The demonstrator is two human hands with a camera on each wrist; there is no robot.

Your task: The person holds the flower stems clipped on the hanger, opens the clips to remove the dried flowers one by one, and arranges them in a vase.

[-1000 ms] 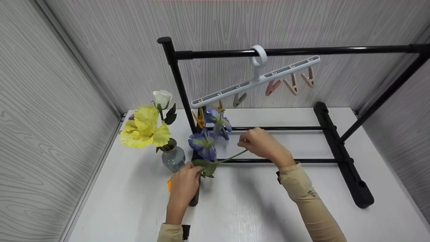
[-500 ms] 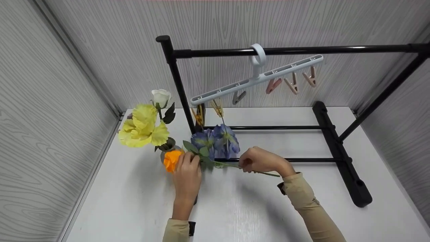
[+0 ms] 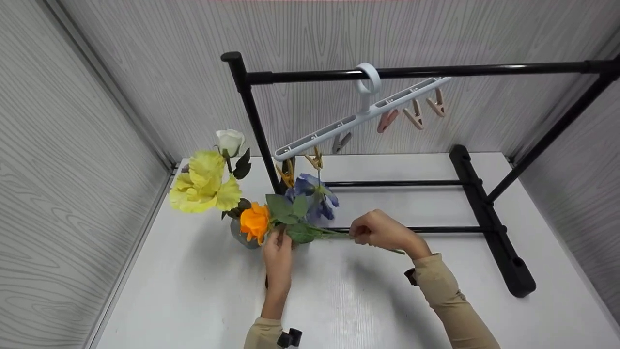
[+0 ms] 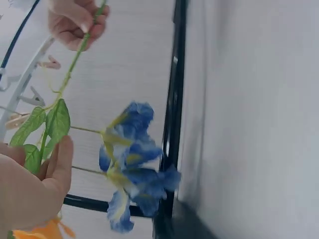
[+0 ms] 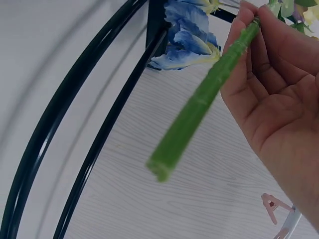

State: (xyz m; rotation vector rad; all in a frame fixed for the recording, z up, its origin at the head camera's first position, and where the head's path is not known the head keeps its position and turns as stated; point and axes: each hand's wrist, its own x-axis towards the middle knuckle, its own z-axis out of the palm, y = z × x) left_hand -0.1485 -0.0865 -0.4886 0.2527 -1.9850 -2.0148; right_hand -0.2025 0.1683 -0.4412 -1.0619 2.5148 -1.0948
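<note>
An artificial orange rose (image 3: 255, 223) with green leaves (image 3: 289, 213) lies nearly level across the front of the rack. My left hand (image 3: 278, 254) holds its stem just below the bloom, among the leaves. Farther down the green stem (image 5: 204, 97), my right hand (image 3: 380, 231) pinches it between thumb and fingertips, and the cut end sticks out past that hand. Behind the leaves, blue irises (image 3: 316, 194) hang head-down on thin stems below yellow clothespins (image 3: 316, 159). In the left wrist view the blue irises (image 4: 134, 164) hang just beyond my left fingers.
A white clip hanger (image 3: 334, 128) hangs tilted from the black rack's top bar (image 3: 310, 75), with grey and pink clothespins (image 3: 387, 120) along it. Left of the rack, a grey-blue vase (image 3: 242, 235), partly hidden by the rose, holds a yellow flower (image 3: 206, 184) and a white rose (image 3: 230, 142).
The orange rose has come up from beside the left wrist to in front of the vase, its leaves turned upward. My right hand has moved down along its stem. The blue irises and hanger have swung.
</note>
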